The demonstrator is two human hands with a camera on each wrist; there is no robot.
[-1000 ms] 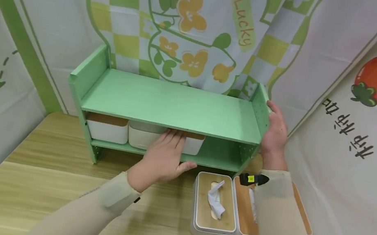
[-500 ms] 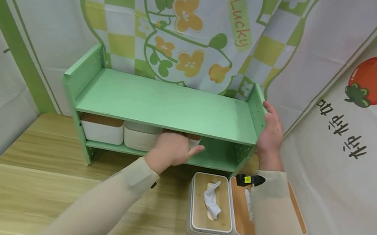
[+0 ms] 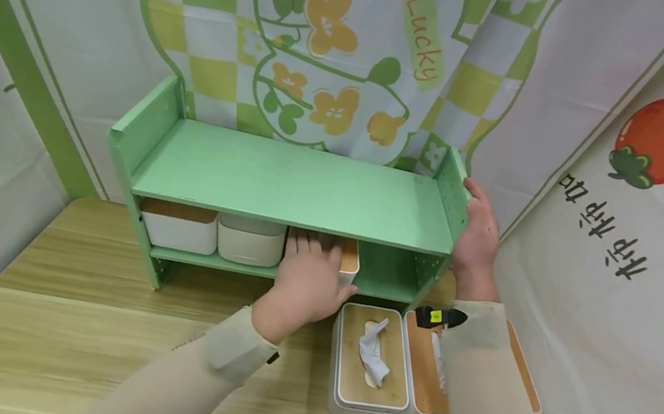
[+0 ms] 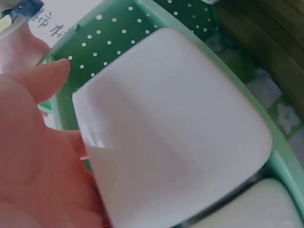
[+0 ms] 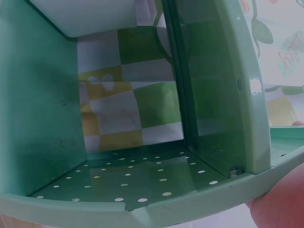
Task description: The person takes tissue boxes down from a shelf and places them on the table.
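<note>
A light green two-tier shelf [image 3: 296, 186] stands on the wooden table, several white boxes in its lower tier. In front of the rightmost of them, a white tissue box with a wood-coloured lid [image 3: 351, 256], is my left hand [image 3: 308, 280], fingers laid over its top and thumb away from it. The left wrist view shows the box's smooth white body [image 4: 175, 128] beside the palm; the fingertips are mostly hidden. My right hand [image 3: 479, 235] rests against the outside of the shelf's right side panel [image 5: 204, 76], fingertips at its top edge.
Left of that box sit a cream box [image 3: 249, 244] and a white box with a brown lid [image 3: 179, 229]. Two tissue boxes with wooden lids, one light [image 3: 373, 375] and one darker [image 3: 431, 392], stand before the shelf's right end. Printed cloth hangs behind.
My left hand reached deep under the upper board, then drew back toward me. The rightmost shelf box has come forward with it, showing more of its lid. My right hand stays put.
</note>
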